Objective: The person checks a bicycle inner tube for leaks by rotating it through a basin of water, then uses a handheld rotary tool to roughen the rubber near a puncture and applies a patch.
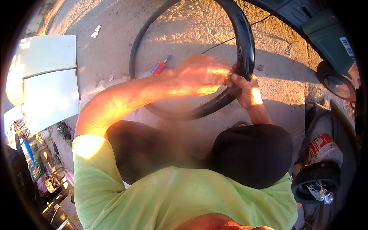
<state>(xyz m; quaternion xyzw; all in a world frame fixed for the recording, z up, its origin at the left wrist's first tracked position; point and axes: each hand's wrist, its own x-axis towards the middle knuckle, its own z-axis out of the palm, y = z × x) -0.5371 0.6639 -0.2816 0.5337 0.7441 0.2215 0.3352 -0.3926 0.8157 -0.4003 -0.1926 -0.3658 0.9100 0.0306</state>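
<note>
A large, glossy black inner tube (245, 34) stands up in front of me, its ring reaching past the top of the view. My right hand (248, 91) grips its right side, with the thumb on the near face and fingers wrapped behind. From the left, my left arm crosses in front of the ring. My left hand (203, 74) is closed, its fingertips meeting the tube beside my right thumb; whatever they pinch is too small to make out. Through the ring, a small red-handled tool (159, 68) with a grey tip lies on the ground.
White panels (51, 99) lie at the left, above a clutter of tools (46, 168). A thin black cable (218, 45) runs behind the ring. At the right are a dark green machine (329, 34) with a wheel (337, 82), a red-and-white can (322, 145) and a black round container (316, 180).
</note>
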